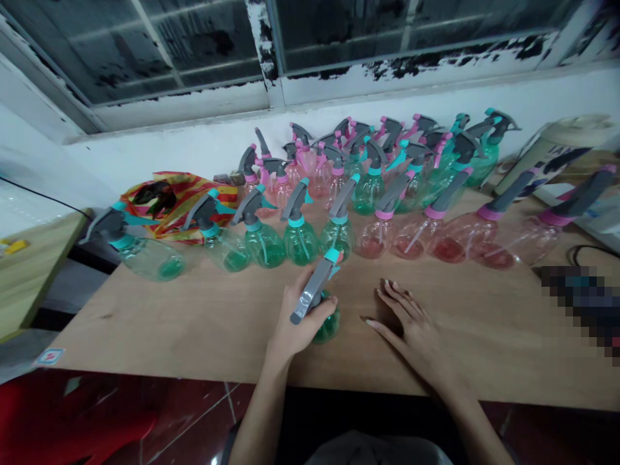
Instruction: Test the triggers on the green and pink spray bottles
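Note:
My left hand point(296, 320) is wrapped round a green spray bottle point(327, 326) with a grey trigger head and teal collar, standing near the front of the wooden table point(194, 323). My right hand point(409, 323) rests flat on the table just right of it, fingers spread, holding nothing. Behind the hands runs a row of green spray bottles point(264, 242) on the left and pink spray bottles point(416, 236) on the right, with several more packed behind them against the wall.
A red and yellow striped plastic bag point(167, 197) lies at the back left. A white cylindrical container point(552, 158) stands at the far right. A second, lower table point(33, 271) sits to the left. A black cable point(588, 252) runs at the right edge.

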`<action>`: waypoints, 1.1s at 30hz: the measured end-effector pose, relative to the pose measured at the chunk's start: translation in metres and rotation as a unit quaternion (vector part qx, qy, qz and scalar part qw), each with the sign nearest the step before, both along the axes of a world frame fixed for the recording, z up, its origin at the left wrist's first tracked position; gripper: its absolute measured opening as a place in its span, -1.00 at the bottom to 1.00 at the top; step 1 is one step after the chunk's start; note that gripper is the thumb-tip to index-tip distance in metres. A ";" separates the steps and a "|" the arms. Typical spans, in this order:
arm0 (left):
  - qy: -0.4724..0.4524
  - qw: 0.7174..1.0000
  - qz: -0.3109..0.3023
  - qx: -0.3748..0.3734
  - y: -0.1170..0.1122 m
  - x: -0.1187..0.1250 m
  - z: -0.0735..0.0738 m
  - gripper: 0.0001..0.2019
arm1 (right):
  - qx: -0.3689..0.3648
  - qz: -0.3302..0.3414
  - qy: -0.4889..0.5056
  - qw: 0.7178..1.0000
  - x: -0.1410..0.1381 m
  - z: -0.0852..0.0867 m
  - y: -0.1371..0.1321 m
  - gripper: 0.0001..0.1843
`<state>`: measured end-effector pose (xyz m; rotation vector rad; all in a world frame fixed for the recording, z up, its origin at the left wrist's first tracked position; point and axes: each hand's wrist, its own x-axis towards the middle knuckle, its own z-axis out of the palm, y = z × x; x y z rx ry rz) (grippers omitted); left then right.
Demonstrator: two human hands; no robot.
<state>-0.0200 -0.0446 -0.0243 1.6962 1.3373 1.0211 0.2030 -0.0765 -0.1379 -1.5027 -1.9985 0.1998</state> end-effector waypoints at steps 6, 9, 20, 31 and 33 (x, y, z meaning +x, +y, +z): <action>0.003 1.000 -0.012 0.007 0.002 0.002 0.001 -0.56 | 0.000 -0.001 -0.009 1.000 -0.001 0.002 0.000 -0.35; 0.004 1.000 -0.012 0.002 0.001 0.003 0.002 -0.55 | 0.001 -0.002 -0.001 1.000 -0.001 0.001 0.000 -0.35; -0.003 1.000 -0.023 -0.006 0.001 0.002 0.008 -0.55 | -0.002 -0.004 -0.005 1.000 0.000 0.001 0.000 -0.35; -0.023 0.999 -0.041 0.025 0.005 0.000 0.005 -0.77 | 0.005 0.001 -0.007 1.000 0.000 -0.001 0.000 -0.35; -0.017 0.998 -0.047 0.027 0.005 0.000 0.007 -0.73 | 0.004 -0.002 -0.011 1.000 0.000 0.000 0.000 -0.34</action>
